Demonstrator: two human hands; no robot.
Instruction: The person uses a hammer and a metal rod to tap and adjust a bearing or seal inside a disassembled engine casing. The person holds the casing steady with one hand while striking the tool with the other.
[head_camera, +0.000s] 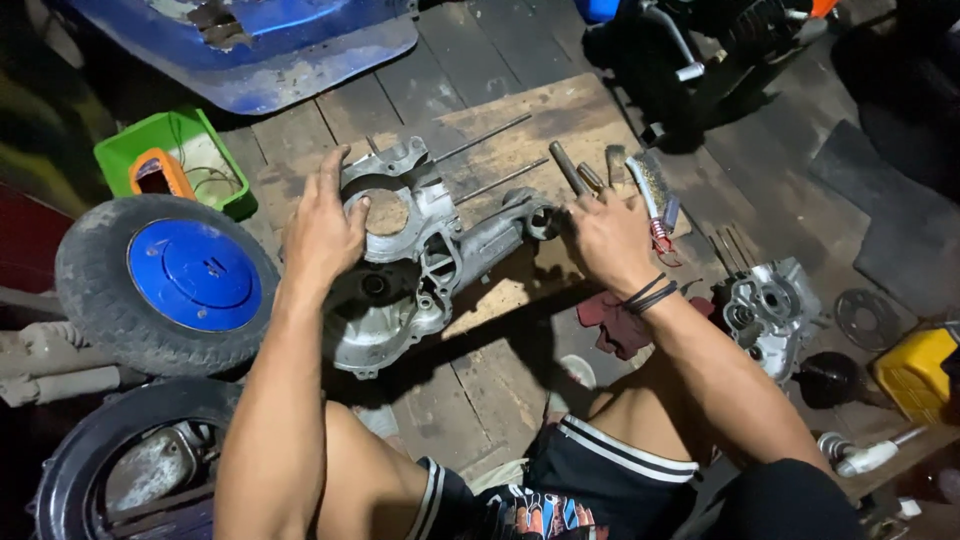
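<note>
A grey metal engine casing (420, 255) lies on a wooden board (560, 120) in front of me. My left hand (322, 225) rests flat on the casing's left side, fingers spread beside its round opening. At the casing's right end, my right hand (610, 235) touches the narrow arm with its fingers curled. Long thin metal rods (485, 137) stick out behind the casing. Whether either hand grips a small part is hidden.
A wire brush (652, 190) and short metal pins (570, 168) lie on the board to the right. Another casing half (770, 310), a dark red rag (612, 320) and a yellow container (915, 370) sit right. A blue-hubbed wheel (165, 280), a second wheel (130, 470) and a green tray (175, 160) are left.
</note>
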